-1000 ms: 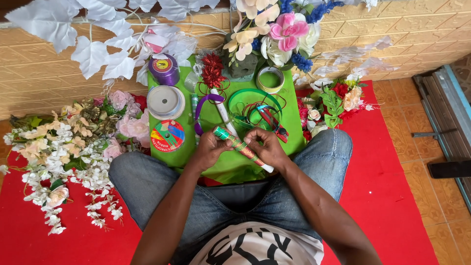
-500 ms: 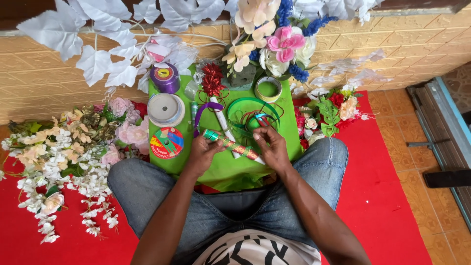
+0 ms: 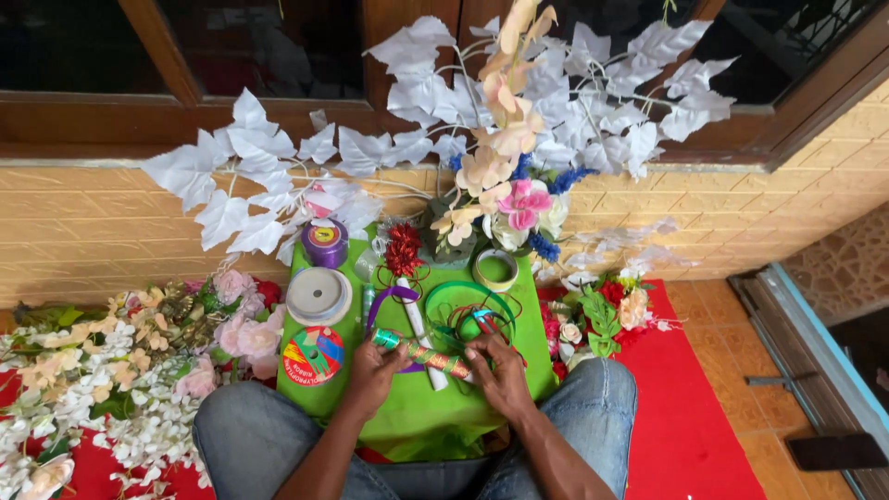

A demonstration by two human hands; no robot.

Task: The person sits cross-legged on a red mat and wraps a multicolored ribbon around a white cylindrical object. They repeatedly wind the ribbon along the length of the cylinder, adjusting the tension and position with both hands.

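Pinching a ribbon-wrapped stick, both hands' grips sit amid ribbon spools and flowers.

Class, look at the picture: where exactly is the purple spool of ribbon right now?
In the head view the purple spool stands at the far left corner of the green cloth, just beyond the white reel and below the white leaves.

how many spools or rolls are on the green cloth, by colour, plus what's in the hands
Purple ribbon spool: 1
White spool: 1
Multicoloured flat roll: 1
Pale tape ring: 1
Green-and-red wrapped stick, held by the left hand and the right hand: 1
Total: 5
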